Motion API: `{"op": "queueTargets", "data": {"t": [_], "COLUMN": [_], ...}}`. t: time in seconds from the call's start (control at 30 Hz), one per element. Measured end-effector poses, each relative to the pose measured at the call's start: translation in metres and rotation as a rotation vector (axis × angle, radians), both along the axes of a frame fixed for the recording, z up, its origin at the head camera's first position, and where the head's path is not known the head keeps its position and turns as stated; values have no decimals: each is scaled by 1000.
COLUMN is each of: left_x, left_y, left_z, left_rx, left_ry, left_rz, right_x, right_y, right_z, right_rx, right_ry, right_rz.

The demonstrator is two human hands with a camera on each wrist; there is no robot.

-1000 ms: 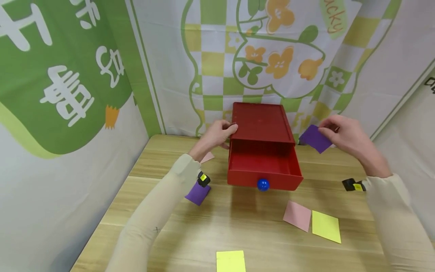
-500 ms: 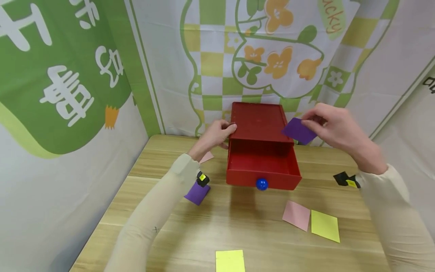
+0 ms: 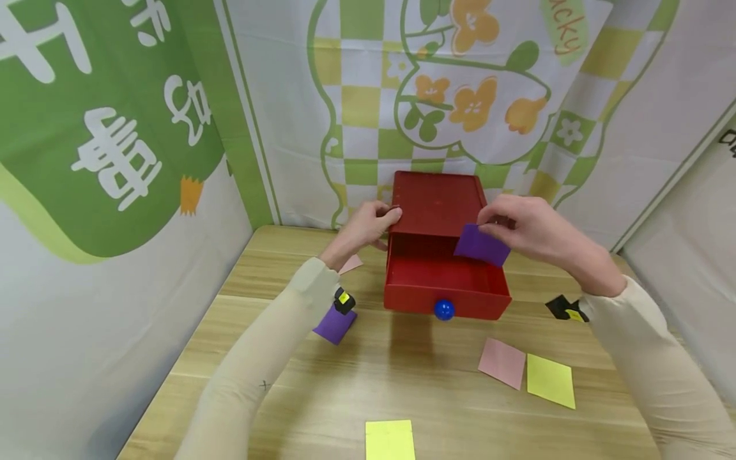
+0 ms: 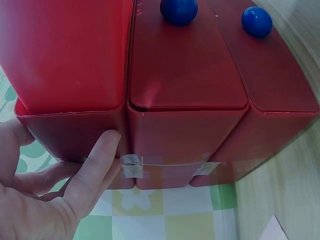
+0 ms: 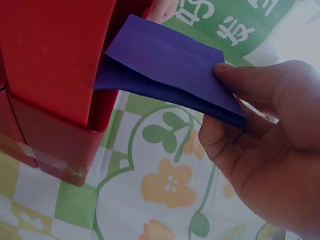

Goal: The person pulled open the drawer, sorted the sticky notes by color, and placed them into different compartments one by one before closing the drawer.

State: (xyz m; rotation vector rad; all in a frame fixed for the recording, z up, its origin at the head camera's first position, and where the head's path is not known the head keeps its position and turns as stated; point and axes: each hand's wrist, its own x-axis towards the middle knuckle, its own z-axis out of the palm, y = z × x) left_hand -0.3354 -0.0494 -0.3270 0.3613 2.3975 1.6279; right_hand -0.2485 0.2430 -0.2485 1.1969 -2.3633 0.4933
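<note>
A red drawer cabinet (image 3: 439, 203) stands against the back wall; its top drawer (image 3: 443, 300), with a blue knob (image 3: 444, 310), is pulled out. My left hand (image 3: 368, 225) grips the cabinet's upper left edge, thumb on top and fingers against the side. In the left wrist view, those fingers (image 4: 95, 170) lie along the dark red side wall (image 4: 75, 130), below the pulled-out drawer. My right hand (image 3: 526, 227) pinches a folded purple paper (image 3: 482, 245) by one edge, over the right part of the open drawer. The right wrist view shows the fold in that purple paper (image 5: 170, 65).
On the wooden table (image 3: 287, 383) lie a purple paper (image 3: 336, 324), a pink paper (image 3: 502, 363), and yellow papers at right (image 3: 550, 381) and front (image 3: 390, 439). Another pink paper (image 3: 351, 264) lies partly behind the left forearm. Two lower drawers (image 4: 187, 55) are closed.
My right hand has carried the purple paper leftward from beside the cabinet to over the open drawer, rising and then lowering. My left hand has stayed on the cabinet.
</note>
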Motion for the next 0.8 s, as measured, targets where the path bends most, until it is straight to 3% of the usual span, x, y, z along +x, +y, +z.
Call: {"op": "queueTargets", "data": {"t": [0.2,0.33,0.63,0.8], "left_x": [-1,-2,-1,-1], "left_y": [0,0,0,0], "left_z": [2,2,1,-1], "left_rx": [-6,-9,-9,-22], "left_ry": [12,21,25,19], "left_rz": [-2,5,13,11], "right_x": [-2,-4,-5,-7], "right_y": [-9,-13,-13,-14], "right_z": [-1,-5,-17,-27], "right_rx": [8,46,142,217], "right_ry": [10,-41,-334,-419], "right_rz": [55,53,15,-4]}}
